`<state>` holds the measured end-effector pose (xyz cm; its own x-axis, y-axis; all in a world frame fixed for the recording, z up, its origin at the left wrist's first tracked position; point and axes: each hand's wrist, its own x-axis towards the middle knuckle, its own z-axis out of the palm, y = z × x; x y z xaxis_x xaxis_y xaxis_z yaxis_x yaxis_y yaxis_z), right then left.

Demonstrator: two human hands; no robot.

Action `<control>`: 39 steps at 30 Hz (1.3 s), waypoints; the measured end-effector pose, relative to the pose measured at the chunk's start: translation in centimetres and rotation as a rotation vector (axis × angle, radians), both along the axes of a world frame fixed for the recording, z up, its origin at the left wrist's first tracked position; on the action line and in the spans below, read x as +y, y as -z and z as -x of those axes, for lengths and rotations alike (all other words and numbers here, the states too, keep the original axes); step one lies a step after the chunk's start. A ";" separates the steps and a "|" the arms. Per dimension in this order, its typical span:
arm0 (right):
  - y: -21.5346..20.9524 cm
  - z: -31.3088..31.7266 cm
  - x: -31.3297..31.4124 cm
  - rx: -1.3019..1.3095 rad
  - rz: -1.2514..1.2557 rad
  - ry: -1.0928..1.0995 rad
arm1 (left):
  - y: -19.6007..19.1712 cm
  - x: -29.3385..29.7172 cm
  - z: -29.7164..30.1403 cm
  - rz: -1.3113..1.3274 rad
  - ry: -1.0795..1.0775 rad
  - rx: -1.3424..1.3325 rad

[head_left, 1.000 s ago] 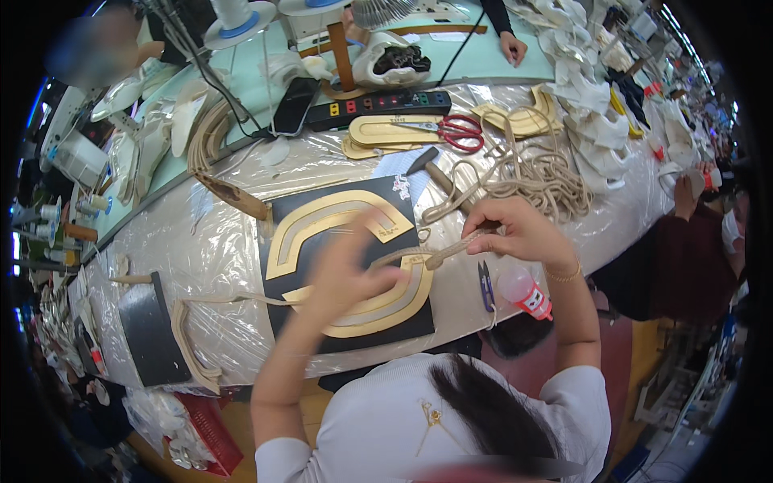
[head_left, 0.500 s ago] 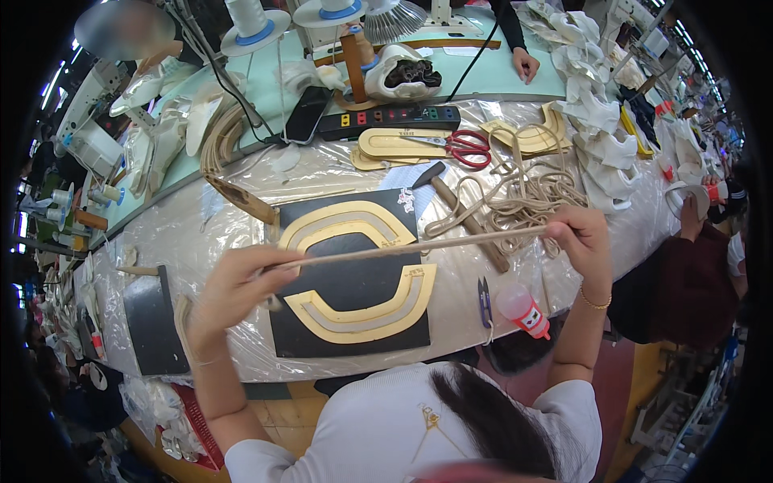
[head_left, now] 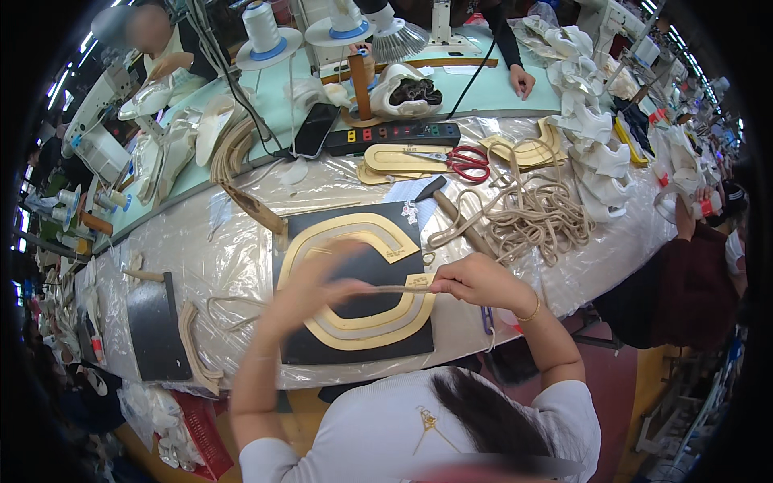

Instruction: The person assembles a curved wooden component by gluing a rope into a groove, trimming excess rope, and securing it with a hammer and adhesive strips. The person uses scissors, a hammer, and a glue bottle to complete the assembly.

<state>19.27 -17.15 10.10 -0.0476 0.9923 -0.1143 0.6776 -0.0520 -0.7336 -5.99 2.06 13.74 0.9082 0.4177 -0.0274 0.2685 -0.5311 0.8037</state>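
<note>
My right hand (head_left: 477, 282) pinches a flat beige cord (head_left: 396, 288) between thumb and fingers, above the right side of a black board (head_left: 394, 346). To the left of it my left hand (head_left: 318, 294) is smeared by motion. The cord runs to the fingertips of this hand, but its grip cannot be made out. Below both hands lies a yellow curved template (head_left: 366, 334) with a greyish band along its middle and a gap at its right. My left hand hides part of its left side. A loose tangle of beige cord (head_left: 539, 217) lies beyond my right hand.
A hammer (head_left: 459, 217) lies beside the tangle, with red-handled scissors (head_left: 469, 163) farther back. Purple thread snips (head_left: 487, 319) sit near my right forearm. A second dark board (head_left: 155, 322) is at left. Behind stand a phone (head_left: 316, 129), power strip (head_left: 386, 137) and thread cones (head_left: 262, 28).
Both hands have come closer together and lower, so the stretch of cord between them is shorter. My left hand has moved right, my right hand left and nearer to me.
</note>
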 end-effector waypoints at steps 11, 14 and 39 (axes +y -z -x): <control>-1.9 -1.4 -2.6 -0.002 -0.082 0.036 | 3.0 -7.1 -8.3 0.348 0.187 0.016; -2.2 -1.3 -2.5 -0.075 -0.114 -0.042 | 2.9 -6.4 -6.8 0.343 0.191 0.116; -1.4 -18.8 -10.9 0.183 0.189 0.560 | 0.2 0.0 1.4 0.526 -0.103 0.410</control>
<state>38.11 -28.02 11.51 0.4393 0.8358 -0.3294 0.3743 -0.5036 -0.7786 -7.35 2.03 13.54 0.7372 0.3384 -0.5848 0.6352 -0.0524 0.7706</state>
